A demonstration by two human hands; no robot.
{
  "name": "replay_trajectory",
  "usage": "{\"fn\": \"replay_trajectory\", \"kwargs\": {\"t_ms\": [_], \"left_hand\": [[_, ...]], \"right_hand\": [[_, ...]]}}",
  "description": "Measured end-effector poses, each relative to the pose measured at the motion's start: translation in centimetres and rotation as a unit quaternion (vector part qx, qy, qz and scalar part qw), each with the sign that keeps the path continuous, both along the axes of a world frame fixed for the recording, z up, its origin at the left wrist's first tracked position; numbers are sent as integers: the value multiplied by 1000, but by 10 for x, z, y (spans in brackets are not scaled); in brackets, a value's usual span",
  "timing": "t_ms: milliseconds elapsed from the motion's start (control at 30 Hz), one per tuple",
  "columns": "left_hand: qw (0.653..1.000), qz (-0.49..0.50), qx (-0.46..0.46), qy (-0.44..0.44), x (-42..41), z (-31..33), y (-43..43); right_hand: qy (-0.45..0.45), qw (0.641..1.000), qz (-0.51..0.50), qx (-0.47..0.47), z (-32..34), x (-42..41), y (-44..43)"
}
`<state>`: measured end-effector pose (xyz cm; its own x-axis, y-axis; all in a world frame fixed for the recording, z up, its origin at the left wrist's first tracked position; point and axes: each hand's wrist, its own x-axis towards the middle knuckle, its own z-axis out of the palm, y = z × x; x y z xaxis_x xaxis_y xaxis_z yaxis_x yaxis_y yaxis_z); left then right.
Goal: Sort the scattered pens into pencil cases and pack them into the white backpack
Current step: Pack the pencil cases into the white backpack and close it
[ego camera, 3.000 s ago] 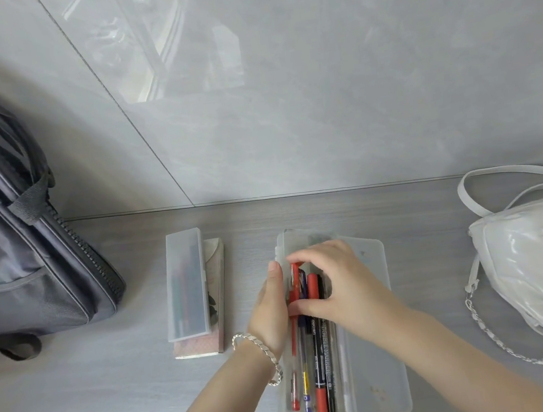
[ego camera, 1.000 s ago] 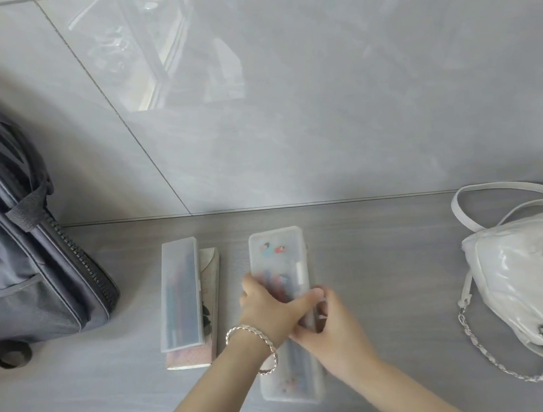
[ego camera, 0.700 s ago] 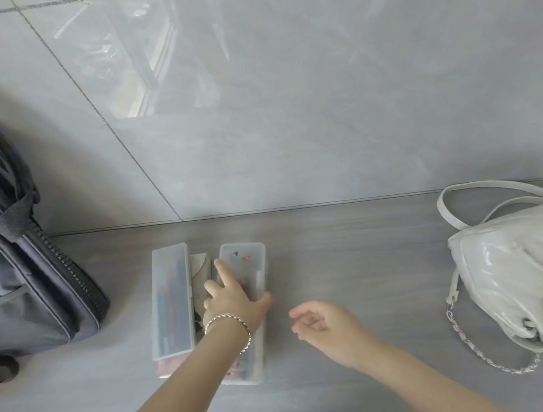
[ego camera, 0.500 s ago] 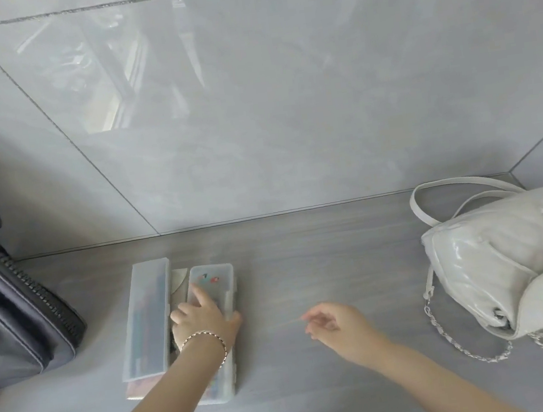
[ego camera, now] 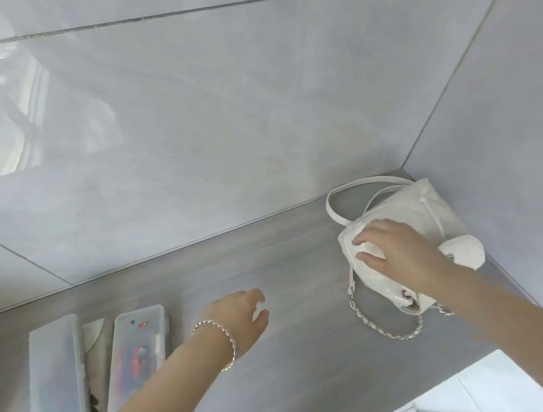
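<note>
The white backpack [ego camera: 415, 211] lies in the right corner of the grey shelf, its chain strap [ego camera: 389, 326] trailing forward. My right hand [ego camera: 393, 253] rests on its front with fingers spread over the quilted surface. My left hand [ego camera: 243, 316], with a bracelet at the wrist, hovers over the shelf's middle, fingers relaxed and holding nothing. At the lower left lie two closed translucent pencil cases: one [ego camera: 134, 355] showing red and blue pens inside, another [ego camera: 57, 382] further left lying on a pinkish case [ego camera: 92, 350].
Tiled walls meet in a corner right behind the backpack. The grey shelf [ego camera: 300, 357] ends in a front edge at the lower right, with a pale floor [ego camera: 494, 390] below.
The view swung right, so the dark bag left the frame. My left hand let go of the pencil case and moved right. My right hand reached over to the white backpack.
</note>
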<state>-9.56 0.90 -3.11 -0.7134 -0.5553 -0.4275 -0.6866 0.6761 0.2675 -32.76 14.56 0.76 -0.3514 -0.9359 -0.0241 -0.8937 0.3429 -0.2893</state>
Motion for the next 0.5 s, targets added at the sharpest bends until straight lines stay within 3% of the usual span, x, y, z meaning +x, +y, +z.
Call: {"fn": "replay_trajectory", "kwargs": {"t_ms": [67,233,500], "left_hand": [[1000,-13,4,7,-11,3,5],[999,-35,16,4,-27,9,11],[997,-24,52,46,-18,20,20]], "right_hand": [[57,998,-22,26,5,-32,14],[105,955,7,277,-1,-73,46],[121,934,70,329,1,-74,37]]}}
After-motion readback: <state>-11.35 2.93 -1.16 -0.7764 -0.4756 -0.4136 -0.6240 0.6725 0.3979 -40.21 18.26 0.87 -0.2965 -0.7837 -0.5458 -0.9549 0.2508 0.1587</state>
